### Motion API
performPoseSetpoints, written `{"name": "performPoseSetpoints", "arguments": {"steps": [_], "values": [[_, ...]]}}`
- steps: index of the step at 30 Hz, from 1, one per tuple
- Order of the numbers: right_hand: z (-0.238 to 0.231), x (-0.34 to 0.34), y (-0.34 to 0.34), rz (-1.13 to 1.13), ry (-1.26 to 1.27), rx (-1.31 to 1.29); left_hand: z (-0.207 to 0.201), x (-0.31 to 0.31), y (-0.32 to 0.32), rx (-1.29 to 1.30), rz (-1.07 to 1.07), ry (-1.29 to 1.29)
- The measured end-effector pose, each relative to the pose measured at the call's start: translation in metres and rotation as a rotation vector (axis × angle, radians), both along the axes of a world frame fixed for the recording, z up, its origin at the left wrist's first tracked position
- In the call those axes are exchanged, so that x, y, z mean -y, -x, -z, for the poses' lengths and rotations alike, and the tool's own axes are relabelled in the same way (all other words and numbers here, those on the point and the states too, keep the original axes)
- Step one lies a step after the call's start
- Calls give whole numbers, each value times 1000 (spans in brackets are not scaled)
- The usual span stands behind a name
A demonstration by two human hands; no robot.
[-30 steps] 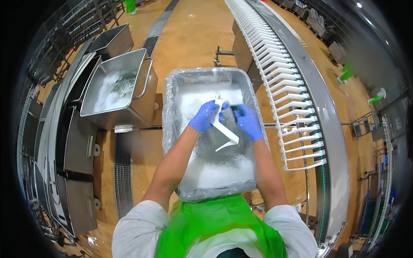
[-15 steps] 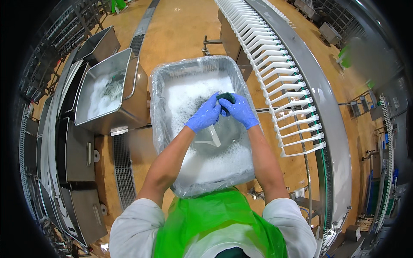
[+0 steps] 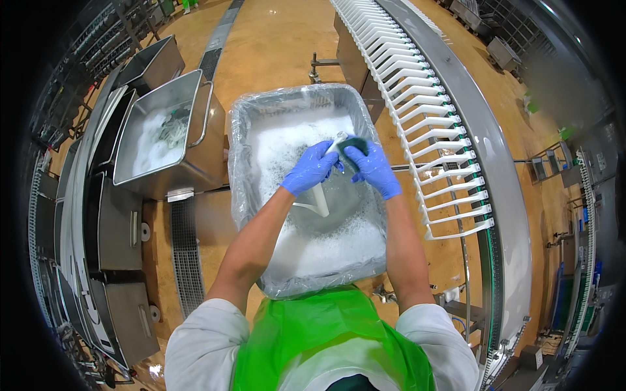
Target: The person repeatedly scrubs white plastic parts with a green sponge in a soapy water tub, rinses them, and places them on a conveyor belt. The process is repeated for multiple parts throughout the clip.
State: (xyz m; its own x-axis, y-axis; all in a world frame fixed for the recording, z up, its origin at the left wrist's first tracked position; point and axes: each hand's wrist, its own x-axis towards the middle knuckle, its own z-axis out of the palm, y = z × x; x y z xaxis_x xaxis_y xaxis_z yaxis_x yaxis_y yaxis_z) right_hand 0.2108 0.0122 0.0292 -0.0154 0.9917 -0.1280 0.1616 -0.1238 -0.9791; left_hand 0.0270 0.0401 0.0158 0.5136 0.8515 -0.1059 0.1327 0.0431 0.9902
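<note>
In blue gloves, both my hands are over a plastic-lined tub (image 3: pixel 238 163) of foamy water. My left hand (image 3: pixel 306 171) is closed around a white, bent plastic bar (image 3: pixel 320 201). One end of the bar sticks up past my fingers, and its lower, angled part hangs over the water. My right hand (image 3: pixel 379 172) grips a dark green scouring pad (image 3: pixel 356 144) beside the bar's upper end. Whether the pad touches the bar is hard to tell. My left fingers hide the middle of the bar.
Right of the tub runs a curved conveyor (image 3: pixel 486 163) carrying a row of white angled bars (image 3: pixel 433 120). To the left, a steel bin (image 3: pixel 201 124) contains suds and pale items. Steel cabinets (image 3: pixel 119 228) stand farther left, beside a floor grate (image 3: pixel 187 247).
My right hand and the pad have shifted slightly right, and the bar's upper end now shows between my hands. The bar's lower part has moved a little left.
</note>
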Motion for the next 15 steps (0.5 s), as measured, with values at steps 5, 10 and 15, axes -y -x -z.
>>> {"name": "performPoseSetpoints", "arguments": {"steps": [5,10,15], "values": [[1,-4,12,-57,182,149,30,-4,-11,-146,47,-251],[25,-1,-9,-147,124,-347,4,-3,2,-15,103,1],[13,-4,-3,-64,131,-284,6,3,-12,-5,51,-98]]}}
